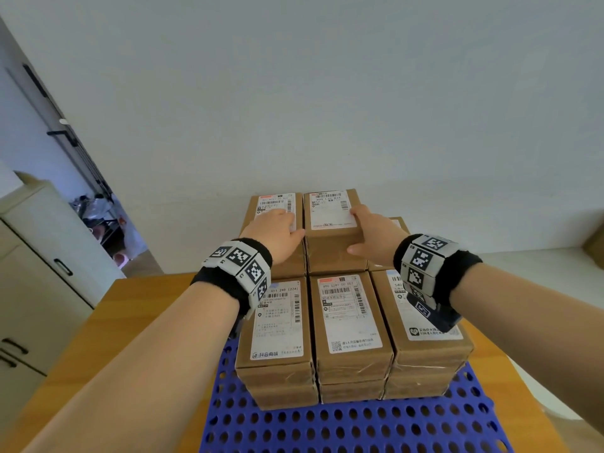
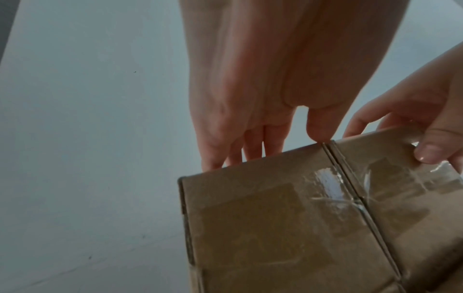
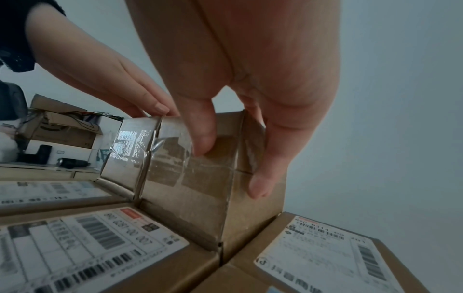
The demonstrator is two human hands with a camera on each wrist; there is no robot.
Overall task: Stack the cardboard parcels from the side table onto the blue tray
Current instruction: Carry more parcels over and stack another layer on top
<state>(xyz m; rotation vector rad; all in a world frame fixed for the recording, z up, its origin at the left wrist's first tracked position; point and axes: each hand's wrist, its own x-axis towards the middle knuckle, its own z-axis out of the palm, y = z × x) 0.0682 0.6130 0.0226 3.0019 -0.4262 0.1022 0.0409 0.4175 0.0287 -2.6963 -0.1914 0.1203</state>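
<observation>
Brown cardboard parcels with white labels stand stacked on the blue perforated tray (image 1: 327, 426). The front row (image 1: 346, 315) is two layers high; the back row rises higher. My left hand (image 1: 277, 230) (image 2: 250, 79) lies flat with straight fingers on the top back-left parcel (image 1: 274, 204) (image 2: 263, 218). My right hand (image 1: 372, 237) (image 3: 238, 79) grips the top back-middle parcel (image 1: 330, 217) (image 3: 195, 188), thumb on its near face, fingers down its right side. The two top parcels touch side by side. A lower parcel (image 1: 398, 223) shows behind my right hand.
The tray lies on a wooden table (image 1: 147, 322) against a white wall. A pale cabinet (image 1: 32, 256) stands at the left. A white surface (image 1: 539, 266) runs to the right, with a cardboard box (image 1: 596, 246) at the frame edge.
</observation>
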